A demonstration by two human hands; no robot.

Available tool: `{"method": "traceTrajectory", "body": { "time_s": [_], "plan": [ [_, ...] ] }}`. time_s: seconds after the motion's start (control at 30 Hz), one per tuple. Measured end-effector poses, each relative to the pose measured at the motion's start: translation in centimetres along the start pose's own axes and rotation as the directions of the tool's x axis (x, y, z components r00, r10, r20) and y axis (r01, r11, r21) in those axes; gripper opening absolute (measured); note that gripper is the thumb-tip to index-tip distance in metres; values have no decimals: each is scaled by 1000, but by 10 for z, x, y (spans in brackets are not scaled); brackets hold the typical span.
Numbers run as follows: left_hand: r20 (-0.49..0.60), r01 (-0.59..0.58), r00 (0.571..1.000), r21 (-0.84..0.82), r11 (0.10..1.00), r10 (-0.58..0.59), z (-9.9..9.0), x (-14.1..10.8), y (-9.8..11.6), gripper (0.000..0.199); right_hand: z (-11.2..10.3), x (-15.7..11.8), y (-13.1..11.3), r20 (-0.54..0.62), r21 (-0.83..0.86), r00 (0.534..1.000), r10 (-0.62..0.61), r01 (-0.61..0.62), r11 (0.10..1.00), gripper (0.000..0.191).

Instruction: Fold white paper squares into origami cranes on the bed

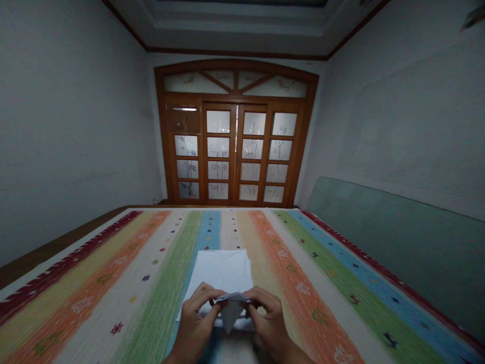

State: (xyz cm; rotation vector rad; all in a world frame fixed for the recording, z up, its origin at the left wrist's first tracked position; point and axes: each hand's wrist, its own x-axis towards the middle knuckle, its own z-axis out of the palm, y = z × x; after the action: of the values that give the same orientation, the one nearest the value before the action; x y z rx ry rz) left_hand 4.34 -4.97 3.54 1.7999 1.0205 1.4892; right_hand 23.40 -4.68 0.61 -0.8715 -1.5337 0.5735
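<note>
At six o'clock in the view, a small folded paper [229, 318] is held up between two bare hands, with a narrow point turned down toward six o'clock. On its nine o'clock side it is pinched by the left hand [199, 313], between the thumb and the bent forefinger. On its three o'clock side it is pinched in much the same way by the right hand [270, 314]. A rounded gap is left between thumb and forefinger on each hand. Whether the folded paper is in contact with anything below it cannot be told.

From the folded paper toward twelve o'clock, a piece of white paper [223, 270] is spread on the tablecloth [151, 303], its near part partly covered by the hands. How many layers are stacked there cannot be told. The cloth is striped in dark red, yellow, orange, cream, green and blue, and is dotted with small motifs. Between nine and ten o'clock, a brown table edge [22, 263] is left uncovered by the cloth.

Near two o'clock, a pale green panel [379, 227] is seen beside the table. Far off at twelve o'clock, wooden doors [234, 167] are fitted with patterned glass panes under an arched top. They are flanked by pale walls [76, 126], and above them the ceiling [235, 38] is edged with brown trim [235, 52].
</note>
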Motion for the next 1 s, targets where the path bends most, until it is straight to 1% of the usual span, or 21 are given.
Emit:
{"method": "traceTrajectory", "body": {
  "time_s": [0.07,0.17,0.27,0.37,0.43,0.5,0.57,0.6,0.77,0.9,1.0],
  "plan": [
    [-6,35,999,-19,999,-35,0,0,0,12,1,1,0,-2,33,998,64,-64,997,13],
    [3,139,990,-67,988,-139,2,-1,-3,17,2,1,1,12,115,983,184,-185,976,23],
    [24,253,967,-159,954,-253,6,-1,-7,28,4,2,2,46,199,955,292,-295,934,37],
    [15,310,948,-265,913,-317,11,-1,-11,43,5,3,2,76,255,932,354,-361,897,46],
    [25,321,943,-321,891,-331,12,-1,-13,50,5,5,1,93,279,921,378,-389,878,49],
    [49,317,946,-331,889,-320,12,-1,-14,44,4,7,2,113,293,911,397,-412,863,50],
    [72,306,952,-303,903,-299,12,-1,-13,38,4,9,3,135,301,901,412,-433,849,51],
    [79,305,952,-286,908,-294,11,0,-13,37,3,10,5,142,302,897,418,-441,845,52],
    [99,347,938,-294,891,-332,10,2,-12,47,4,10,12,121,314,887,445,-459,831,54],
    [130,371,928,-347,861,-348,12,2,-19,50,6,9,12,97,358,875,475,-476,803,59],
    [145,371,929,-378,848,-342,13,1,-23,54,7,7,11,103,382,880,463,-465,799,59]
  ]
}}
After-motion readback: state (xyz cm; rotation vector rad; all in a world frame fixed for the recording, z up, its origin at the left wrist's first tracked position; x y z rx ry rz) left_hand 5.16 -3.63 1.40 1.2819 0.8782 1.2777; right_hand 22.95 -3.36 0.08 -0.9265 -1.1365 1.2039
